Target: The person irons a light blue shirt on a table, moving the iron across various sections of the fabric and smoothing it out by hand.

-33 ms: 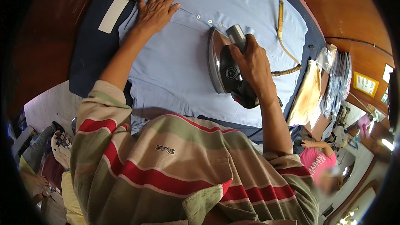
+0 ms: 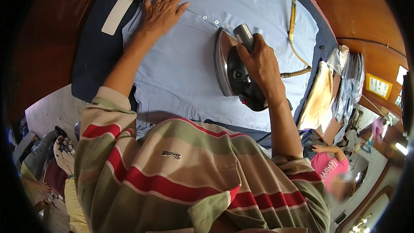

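Note:
A light blue buttoned shirt (image 2: pixel 181 69) lies spread over a dark blue cloth-covered board (image 2: pixel 92 62). My left hand (image 2: pixel 163 12) rests flat on its upper left part, fingers spread. My right hand (image 2: pixel 262 67) is wrapped round the handle of a black and silver clothes iron (image 2: pixel 238 75). The iron sits on the middle of the shirt, its pointed tip just below the row of white buttons (image 2: pixel 217 22). A coiled, cloth-covered cord (image 2: pixel 296 74) runs from the iron's right side up to a yellowish rod (image 2: pixel 293 15). My right palm and fingertips are partly hidden.
A white elongated card (image 2: pixel 118 14) lies left of the shirt. On the right are a scorched cream cloth (image 2: pixel 317 99) and bagged folded garments (image 2: pixel 348 82). A brown wooden surface (image 2: pixel 51 30) borders the left. Another person in a pink shirt (image 2: pixel 330 164) is at lower right.
Almost nothing differs. My left hand has shifted very slightly to the right, and the iron under my right hand stays nearly in place.

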Motion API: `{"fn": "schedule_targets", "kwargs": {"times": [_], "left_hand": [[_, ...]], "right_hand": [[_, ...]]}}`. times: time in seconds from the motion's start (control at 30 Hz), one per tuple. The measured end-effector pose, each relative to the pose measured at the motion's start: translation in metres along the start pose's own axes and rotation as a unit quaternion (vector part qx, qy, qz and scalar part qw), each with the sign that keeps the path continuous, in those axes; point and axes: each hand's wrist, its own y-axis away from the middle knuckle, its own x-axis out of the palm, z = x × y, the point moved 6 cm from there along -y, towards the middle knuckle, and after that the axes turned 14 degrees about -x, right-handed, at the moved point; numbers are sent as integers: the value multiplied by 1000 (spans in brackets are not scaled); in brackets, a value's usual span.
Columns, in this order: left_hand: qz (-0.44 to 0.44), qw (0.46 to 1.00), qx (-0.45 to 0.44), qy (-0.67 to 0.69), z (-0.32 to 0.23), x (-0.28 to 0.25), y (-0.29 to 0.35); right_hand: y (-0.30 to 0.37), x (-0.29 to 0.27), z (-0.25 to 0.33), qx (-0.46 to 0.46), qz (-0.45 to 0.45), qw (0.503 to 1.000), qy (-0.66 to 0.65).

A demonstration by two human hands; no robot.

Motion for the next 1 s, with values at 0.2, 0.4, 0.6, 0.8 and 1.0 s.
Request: {"fn": "schedule_targets", "kwargs": {"times": [0.2, 0.4, 0.6, 0.8, 1.0], "left_hand": [[74, 994, 36, -72, -12, 8, 8], [60, 994, 60, -70, -6, 16, 8], [51, 995, 62, -55, -4, 19, 6], [25, 999, 40, 12, -10, 10, 0], [64, 990, 100, -81, -28, 23, -1]], "right_hand": [[-3, 0, -6, 15, -16, 1000, -2], [27, -11, -35, 44, -24, 998, -40], [84, -36, -83, 98, -27, 986, -132], [68, -76, -111, 47, -59, 997, 4], [10, -61, -120, -32, 27, 996, 76]]}}
